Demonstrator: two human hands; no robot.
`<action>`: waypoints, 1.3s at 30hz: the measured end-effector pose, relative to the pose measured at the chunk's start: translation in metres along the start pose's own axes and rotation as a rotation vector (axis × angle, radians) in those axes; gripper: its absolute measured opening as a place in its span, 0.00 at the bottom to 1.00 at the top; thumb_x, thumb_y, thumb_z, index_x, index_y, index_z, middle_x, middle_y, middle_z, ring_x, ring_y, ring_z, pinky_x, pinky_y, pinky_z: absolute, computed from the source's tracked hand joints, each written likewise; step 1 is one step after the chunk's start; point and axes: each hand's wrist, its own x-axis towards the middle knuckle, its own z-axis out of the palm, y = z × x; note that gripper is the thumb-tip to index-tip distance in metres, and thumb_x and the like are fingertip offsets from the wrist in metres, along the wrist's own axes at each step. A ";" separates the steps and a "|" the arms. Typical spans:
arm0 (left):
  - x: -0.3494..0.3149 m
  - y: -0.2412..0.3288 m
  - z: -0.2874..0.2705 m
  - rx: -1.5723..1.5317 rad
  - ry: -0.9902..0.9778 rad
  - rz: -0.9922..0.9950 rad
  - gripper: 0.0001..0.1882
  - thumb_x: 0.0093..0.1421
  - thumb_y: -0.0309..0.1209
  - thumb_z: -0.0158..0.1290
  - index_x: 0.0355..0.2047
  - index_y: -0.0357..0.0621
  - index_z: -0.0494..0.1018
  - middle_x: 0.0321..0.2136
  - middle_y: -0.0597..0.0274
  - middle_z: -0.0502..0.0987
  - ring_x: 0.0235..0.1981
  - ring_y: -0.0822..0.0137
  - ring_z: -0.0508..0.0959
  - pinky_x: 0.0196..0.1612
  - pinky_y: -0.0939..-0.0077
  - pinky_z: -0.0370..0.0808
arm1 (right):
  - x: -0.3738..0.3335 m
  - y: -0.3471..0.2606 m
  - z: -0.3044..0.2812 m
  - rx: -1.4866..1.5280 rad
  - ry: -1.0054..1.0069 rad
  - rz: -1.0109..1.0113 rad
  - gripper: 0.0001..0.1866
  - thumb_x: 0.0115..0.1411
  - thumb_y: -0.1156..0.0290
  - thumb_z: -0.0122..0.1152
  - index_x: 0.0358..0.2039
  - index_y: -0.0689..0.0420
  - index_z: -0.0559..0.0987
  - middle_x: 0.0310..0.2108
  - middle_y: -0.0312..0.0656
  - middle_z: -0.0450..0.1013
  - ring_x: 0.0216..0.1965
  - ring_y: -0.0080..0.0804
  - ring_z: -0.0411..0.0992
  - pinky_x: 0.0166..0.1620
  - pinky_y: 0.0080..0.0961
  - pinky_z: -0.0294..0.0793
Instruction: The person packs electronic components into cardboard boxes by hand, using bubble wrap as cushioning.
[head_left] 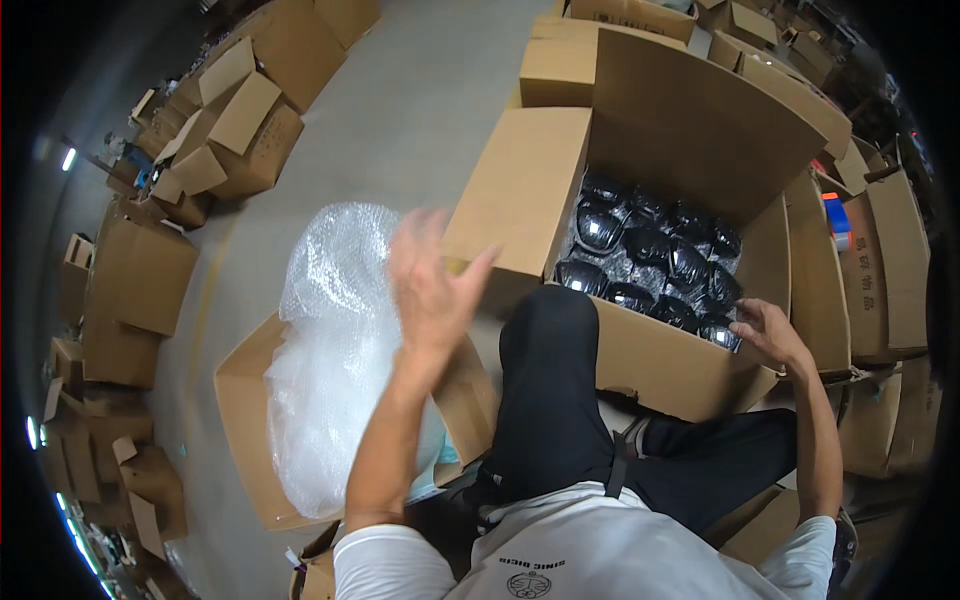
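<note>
My left hand is raised between the bubble wrap and the large box, with its thumb and fingers apart. Motion smears its fingertips, and nothing shows in its grasp. A tall, clear bundle of bubble wrap stands in an open carton beside that arm. My right hand hangs over the near right corner of a large open cardboard box, its fingers apart and slightly bent. Its fingertips are at a glossy black rounded piece. Several similar black rounded pieces sit in rows on bubble wrap inside this box.
The large box's left flap is folded outward, and its far flap stands up. Open cartons line the left side, across the grey floor. More cartons crowd the right. My bent knee touches the large box's near side.
</note>
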 end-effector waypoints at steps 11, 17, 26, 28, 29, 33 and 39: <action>-0.057 -0.051 -0.036 -0.017 0.164 -0.039 0.04 0.56 0.20 0.57 0.32 0.34 0.74 0.34 0.50 0.78 0.37 0.46 0.77 0.40 0.59 0.73 | 0.003 -0.128 0.022 -0.153 0.005 -0.374 0.24 0.59 0.65 0.67 0.50 0.68 0.78 0.45 0.57 0.78 0.48 0.44 0.78 0.50 0.34 0.76; -0.089 0.033 -0.049 -0.151 0.125 0.246 0.07 0.54 0.18 0.58 0.34 0.36 0.74 0.34 0.52 0.77 0.37 0.51 0.78 0.38 0.62 0.74 | 0.058 -0.247 0.044 0.683 -0.357 -0.370 0.41 0.71 0.38 0.36 0.64 0.65 0.67 0.58 0.55 0.71 0.60 0.41 0.70 0.63 0.38 0.68; -0.117 0.070 -0.011 -0.384 -0.225 0.484 0.12 0.50 0.24 0.61 0.36 0.37 0.76 0.38 0.51 0.78 0.43 0.52 0.79 0.45 0.60 0.73 | 0.067 -0.306 0.069 0.196 -0.380 -0.512 0.18 0.66 0.66 0.60 0.51 0.65 0.77 0.41 0.45 0.77 0.44 0.24 0.73 0.48 0.22 0.73; -0.111 0.069 -0.011 -0.381 -0.251 0.408 0.13 0.53 0.27 0.61 0.37 0.35 0.76 0.42 0.49 0.77 0.47 0.50 0.78 0.49 0.58 0.72 | 0.066 -0.296 0.062 0.041 -0.084 -0.648 0.07 0.62 0.75 0.61 0.35 0.67 0.80 0.28 0.35 0.77 0.31 0.20 0.73 0.37 0.22 0.74; -0.106 0.071 -0.011 -0.368 -0.265 0.327 0.15 0.55 0.30 0.62 0.39 0.33 0.75 0.46 0.46 0.75 0.51 0.48 0.76 0.52 0.56 0.72 | 0.069 -0.287 0.050 0.135 0.011 -0.705 0.07 0.65 0.73 0.60 0.36 0.65 0.80 0.26 0.32 0.74 0.29 0.17 0.70 0.34 0.20 0.73; -0.052 0.050 0.002 -0.154 -0.283 -0.029 0.36 0.62 0.44 0.59 0.60 0.27 0.64 0.65 0.29 0.57 0.65 0.30 0.59 0.66 0.41 0.57 | 0.081 -0.206 -0.032 0.380 0.210 -0.422 0.08 0.69 0.68 0.58 0.39 0.59 0.81 0.25 0.28 0.71 0.27 0.10 0.66 0.30 0.11 0.67; 0.030 0.054 0.133 0.037 -0.446 0.236 0.43 0.64 0.51 0.54 0.68 0.33 0.55 0.68 0.27 0.50 0.70 0.29 0.49 0.69 0.35 0.45 | 0.125 -0.025 -0.094 0.215 0.605 -0.119 0.10 0.67 0.69 0.59 0.36 0.62 0.81 0.26 0.30 0.74 0.26 0.17 0.68 0.31 0.21 0.69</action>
